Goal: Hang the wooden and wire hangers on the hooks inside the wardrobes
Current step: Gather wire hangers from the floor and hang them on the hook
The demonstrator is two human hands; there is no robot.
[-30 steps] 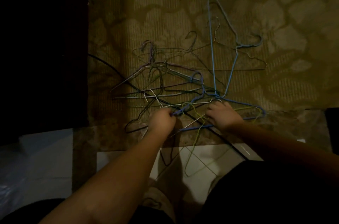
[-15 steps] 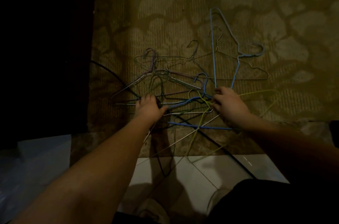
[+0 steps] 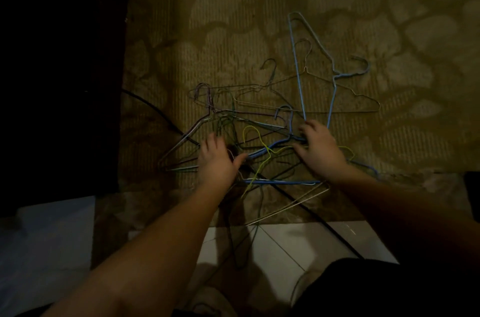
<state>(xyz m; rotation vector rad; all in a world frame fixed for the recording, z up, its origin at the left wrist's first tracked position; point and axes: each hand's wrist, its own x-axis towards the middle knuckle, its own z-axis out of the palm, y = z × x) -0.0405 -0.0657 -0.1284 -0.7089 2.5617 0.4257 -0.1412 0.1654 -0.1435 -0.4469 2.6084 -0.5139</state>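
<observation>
A tangled pile of wire hangers (image 3: 262,125) lies on a patterned carpet (image 3: 233,18) in dim light. It includes a light blue hanger (image 3: 298,70) standing farthest out, a silver one (image 3: 363,98) to the right, a purple one (image 3: 207,98) on the left and a yellow-green one (image 3: 259,135) in the middle. My left hand (image 3: 218,158) rests on the left part of the tangle with fingers spread and thumb out. My right hand (image 3: 319,150) lies spread over the blue wires on the right. No wooden hanger and no wardrobe hook is visible.
A black cable (image 3: 155,111) runs diagonally under the pile and onto the white tiled floor (image 3: 285,244) near me. A dark, unlit mass (image 3: 59,70) fills the left side. A pale plastic sheet (image 3: 39,251) lies at lower left. My dark trousers (image 3: 376,288) fill the lower right.
Both hands moved forward, away from me, onto the pile. Their curled grip on the wires a second ago has opened to spread fingers. Some hangers shifted forward with them.
</observation>
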